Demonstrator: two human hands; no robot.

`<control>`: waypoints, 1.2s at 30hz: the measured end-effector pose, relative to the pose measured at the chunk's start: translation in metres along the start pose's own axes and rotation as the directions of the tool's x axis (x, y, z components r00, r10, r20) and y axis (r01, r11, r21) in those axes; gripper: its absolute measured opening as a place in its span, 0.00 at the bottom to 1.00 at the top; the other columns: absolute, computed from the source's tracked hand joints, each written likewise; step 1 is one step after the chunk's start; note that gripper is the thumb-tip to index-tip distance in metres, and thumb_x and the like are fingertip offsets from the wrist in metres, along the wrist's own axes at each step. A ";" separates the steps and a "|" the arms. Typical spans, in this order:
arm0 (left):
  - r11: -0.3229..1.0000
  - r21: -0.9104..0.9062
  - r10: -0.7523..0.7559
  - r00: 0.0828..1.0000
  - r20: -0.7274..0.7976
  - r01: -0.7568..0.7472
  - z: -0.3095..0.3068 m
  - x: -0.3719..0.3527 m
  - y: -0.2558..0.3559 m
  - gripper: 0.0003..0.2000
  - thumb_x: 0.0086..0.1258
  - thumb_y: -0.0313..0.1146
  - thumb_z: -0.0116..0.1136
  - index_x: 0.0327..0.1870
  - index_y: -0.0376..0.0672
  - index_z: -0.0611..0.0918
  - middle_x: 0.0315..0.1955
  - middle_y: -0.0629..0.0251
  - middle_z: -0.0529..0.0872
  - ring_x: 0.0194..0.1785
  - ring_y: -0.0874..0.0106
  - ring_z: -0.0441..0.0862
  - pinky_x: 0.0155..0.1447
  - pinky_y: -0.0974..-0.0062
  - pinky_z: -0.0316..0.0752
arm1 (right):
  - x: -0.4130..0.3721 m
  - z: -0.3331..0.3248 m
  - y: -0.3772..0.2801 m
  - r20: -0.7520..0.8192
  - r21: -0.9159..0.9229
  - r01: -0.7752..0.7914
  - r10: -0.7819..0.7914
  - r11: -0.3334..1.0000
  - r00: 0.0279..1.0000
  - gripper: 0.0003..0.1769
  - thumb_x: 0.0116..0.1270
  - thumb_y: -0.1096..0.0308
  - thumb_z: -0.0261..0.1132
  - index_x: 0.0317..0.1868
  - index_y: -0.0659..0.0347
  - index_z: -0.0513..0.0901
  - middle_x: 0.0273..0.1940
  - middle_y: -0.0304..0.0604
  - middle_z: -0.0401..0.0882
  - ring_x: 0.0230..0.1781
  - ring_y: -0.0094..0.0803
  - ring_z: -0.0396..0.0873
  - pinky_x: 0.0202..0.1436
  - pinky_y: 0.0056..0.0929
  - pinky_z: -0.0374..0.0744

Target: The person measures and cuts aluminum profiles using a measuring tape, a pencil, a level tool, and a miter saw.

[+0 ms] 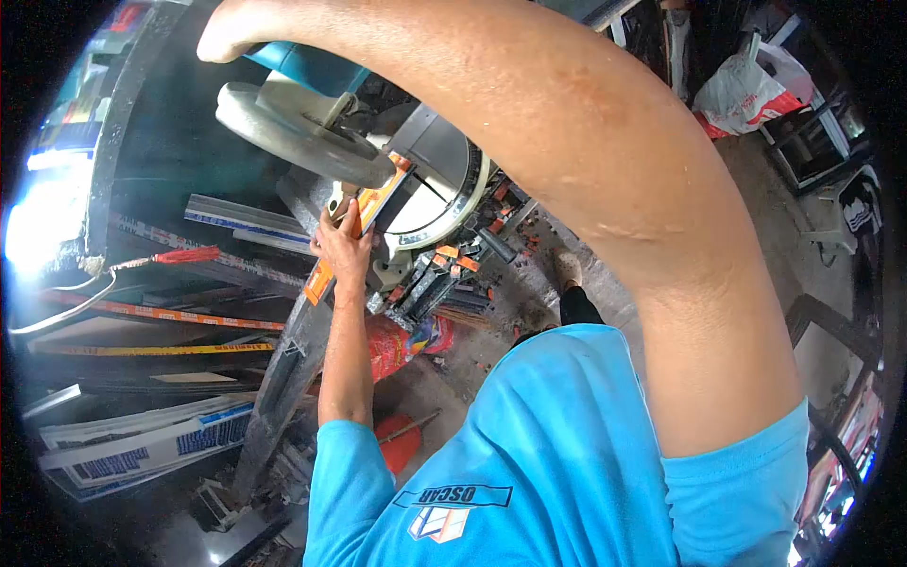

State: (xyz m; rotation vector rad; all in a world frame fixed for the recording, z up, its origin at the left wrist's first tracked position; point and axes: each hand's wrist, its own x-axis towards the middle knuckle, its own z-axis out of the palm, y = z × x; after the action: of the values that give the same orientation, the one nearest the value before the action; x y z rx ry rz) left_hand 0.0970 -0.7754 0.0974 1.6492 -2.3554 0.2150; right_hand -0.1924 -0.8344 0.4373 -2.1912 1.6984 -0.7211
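My left hand [346, 248] is closed around an orange-labelled metal profile [375, 204], its fingers over the top. The profile lies slanted across the base of a miter saw [430, 213], its far end beneath the saw's round grey blade guard [293, 137]. At the top left, my right hand [225, 36] is at the saw's blue-green upper body [307, 66]. Its fingers are hidden, so its grip does not show. My right forearm crosses the top of the view and covers part of the saw.
Long profiles [250, 227] and wrapped bars [151, 444] are stacked at the left. Small orange and dark offcuts [458, 260] lie beside the saw. A red-tasselled cord [184, 255] hangs at the left. A plastic bag [751, 94] and a white stool [836, 222] stand at the right.
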 end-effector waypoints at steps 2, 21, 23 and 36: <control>1.000 -0.016 -0.007 1.000 0.003 0.007 0.001 -0.001 -0.002 0.35 0.53 0.41 0.81 0.68 0.66 0.83 0.71 0.53 0.71 0.71 0.55 0.70 0.72 0.44 0.54 | 0.006 0.003 0.007 -0.002 0.001 0.000 0.000 1.000 1.000 0.17 0.63 0.67 0.62 0.49 0.59 0.90 0.56 0.58 0.85 0.58 0.53 0.84 0.60 0.45 0.80; 1.000 0.015 0.012 1.000 -0.021 -0.012 0.000 -0.003 0.002 0.33 0.54 0.40 0.79 0.66 0.63 0.85 0.69 0.53 0.72 0.69 0.56 0.71 0.71 0.48 0.54 | 0.026 0.009 0.042 -0.044 -0.065 0.060 -0.062 0.996 0.997 0.16 0.64 0.67 0.61 0.48 0.61 0.90 0.56 0.60 0.84 0.57 0.54 0.84 0.59 0.46 0.80; 1.000 0.021 0.008 1.000 -0.021 -0.007 0.000 -0.002 0.002 0.32 0.54 0.41 0.79 0.65 0.62 0.85 0.69 0.53 0.73 0.69 0.56 0.71 0.71 0.48 0.54 | 0.029 0.014 0.041 -0.044 -0.069 0.062 -0.066 0.996 0.997 0.16 0.64 0.67 0.61 0.48 0.61 0.90 0.56 0.60 0.84 0.57 0.54 0.84 0.59 0.46 0.80; 0.998 0.064 -0.006 1.000 0.004 0.006 0.001 -0.002 0.001 0.35 0.53 0.40 0.78 0.68 0.68 0.82 0.70 0.53 0.71 0.69 0.55 0.70 0.70 0.47 0.57 | 0.031 0.024 0.056 -0.058 -0.126 0.105 -0.113 0.986 0.992 0.15 0.65 0.67 0.61 0.47 0.62 0.90 0.55 0.61 0.84 0.57 0.54 0.83 0.58 0.47 0.80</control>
State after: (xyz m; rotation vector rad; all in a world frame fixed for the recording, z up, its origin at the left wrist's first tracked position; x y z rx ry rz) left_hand 0.0961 -0.7740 0.0956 1.6866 -2.3699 0.2896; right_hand -0.2201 -0.8819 0.3958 -2.3851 1.7069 -0.7399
